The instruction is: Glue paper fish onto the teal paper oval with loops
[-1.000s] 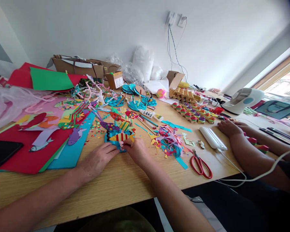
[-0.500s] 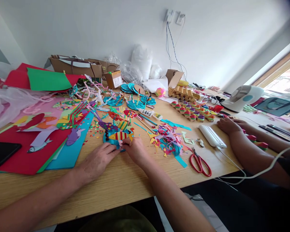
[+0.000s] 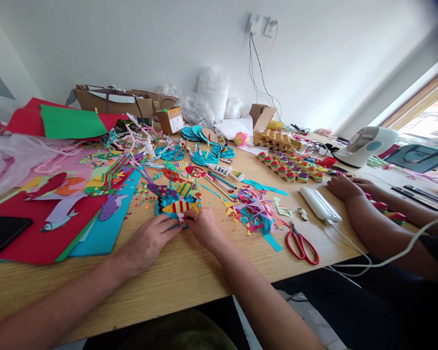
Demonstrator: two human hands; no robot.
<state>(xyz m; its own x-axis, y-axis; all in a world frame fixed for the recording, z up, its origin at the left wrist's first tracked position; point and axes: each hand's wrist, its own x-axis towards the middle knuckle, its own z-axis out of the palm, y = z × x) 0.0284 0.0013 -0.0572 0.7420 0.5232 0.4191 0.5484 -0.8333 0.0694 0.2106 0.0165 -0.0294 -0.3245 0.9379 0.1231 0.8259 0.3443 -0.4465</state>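
A craft with a round blue base (image 3: 160, 210) sits on the table, with colourful paper fish standing on it. The nearest is a yellow paper fish (image 3: 180, 207) with red and white stripes; a purple spotted fish (image 3: 161, 190) stands behind. My left hand (image 3: 148, 241) has its fingers together at the base's near edge, steadying it. From the right, my right hand (image 3: 205, 227) is closed in a pinch on a small pink piece (image 3: 181, 218) at the front of the base. My fingers partly hide that piece and the near rim.
Right of my hands lie paper scraps (image 3: 253, 209), red-handled scissors (image 3: 301, 245) and a white power bank (image 3: 320, 205) with a cable. Coloured sheets (image 3: 40, 243) and a phone (image 3: 5, 233) are at left. Another person's forearms (image 3: 365, 214) rest at right. Glue bottles (image 3: 222, 169) lie behind.
The whole view has shifted very slightly. Both hands stay at the front of the blue base, with only tiny finger movement.
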